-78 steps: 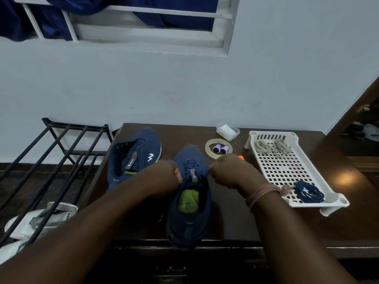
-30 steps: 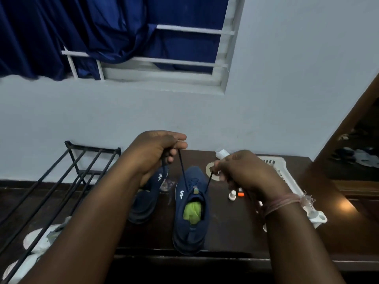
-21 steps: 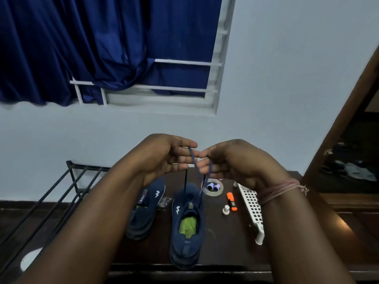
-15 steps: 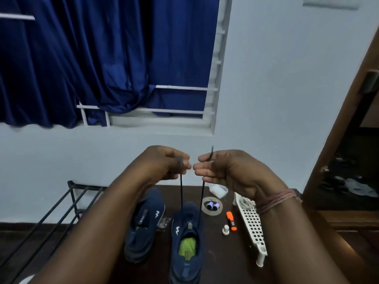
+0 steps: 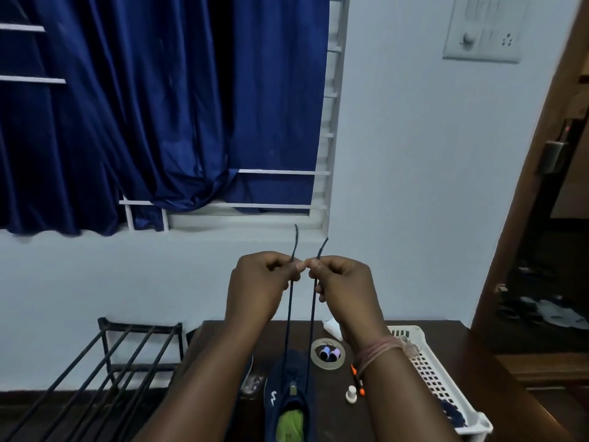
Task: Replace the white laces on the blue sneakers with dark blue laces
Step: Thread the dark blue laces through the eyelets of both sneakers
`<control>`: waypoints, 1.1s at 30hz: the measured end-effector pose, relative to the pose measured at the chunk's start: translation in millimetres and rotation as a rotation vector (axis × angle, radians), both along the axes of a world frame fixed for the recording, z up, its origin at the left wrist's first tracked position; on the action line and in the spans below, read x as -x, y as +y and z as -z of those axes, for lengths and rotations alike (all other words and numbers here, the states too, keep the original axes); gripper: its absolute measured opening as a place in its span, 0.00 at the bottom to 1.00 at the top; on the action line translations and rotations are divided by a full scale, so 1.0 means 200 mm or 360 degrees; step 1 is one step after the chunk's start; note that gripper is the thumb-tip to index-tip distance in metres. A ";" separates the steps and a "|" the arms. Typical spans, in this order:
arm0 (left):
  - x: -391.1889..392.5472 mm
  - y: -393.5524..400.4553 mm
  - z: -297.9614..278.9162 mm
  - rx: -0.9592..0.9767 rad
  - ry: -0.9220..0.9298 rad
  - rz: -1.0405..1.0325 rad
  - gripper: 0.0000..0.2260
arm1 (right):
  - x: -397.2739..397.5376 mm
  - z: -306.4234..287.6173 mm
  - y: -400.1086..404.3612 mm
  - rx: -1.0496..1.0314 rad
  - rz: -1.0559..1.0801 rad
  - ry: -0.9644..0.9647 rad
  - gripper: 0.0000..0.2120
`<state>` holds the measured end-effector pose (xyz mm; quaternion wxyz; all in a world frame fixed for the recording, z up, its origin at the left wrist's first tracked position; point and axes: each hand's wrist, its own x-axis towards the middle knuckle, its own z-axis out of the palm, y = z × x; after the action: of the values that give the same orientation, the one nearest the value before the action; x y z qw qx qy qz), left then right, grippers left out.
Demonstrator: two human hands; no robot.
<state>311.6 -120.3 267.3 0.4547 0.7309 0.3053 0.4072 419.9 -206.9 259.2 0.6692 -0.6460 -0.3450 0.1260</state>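
A blue sneaker with a green insole stands on the dark table, toe away from me. Two strands of a dark blue lace rise taut from it to my raised hands. My left hand pinches the left strand and my right hand pinches the right strand, thumbs nearly touching. Both lace tips stick up above the fingers, at about the same height. My left forearm hides most of the second sneaker. Another dark blue lace lies bundled in the white tray.
A tape roll holding two small spools, an orange marker and its white cap lie right of the sneaker. A black metal rack stands left of the table. Behind are a wall and a window with a blue curtain.
My hands have risen from the sneaker's eyelets to well above the table, drawing the lace's two strands up taut, then come together with the tips side by side. My head has tilted up.
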 end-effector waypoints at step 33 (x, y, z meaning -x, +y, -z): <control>0.11 0.21 0.84 -0.0059 0.0859 0.0359 0.06 | 0.01 0.80 0.15 0.0612 -0.0443 0.0459 0.06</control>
<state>288.8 -78.7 99.7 0.3860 0.8503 0.3245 0.1504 417.8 -175.9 99.9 0.5526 -0.6830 -0.3014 0.3707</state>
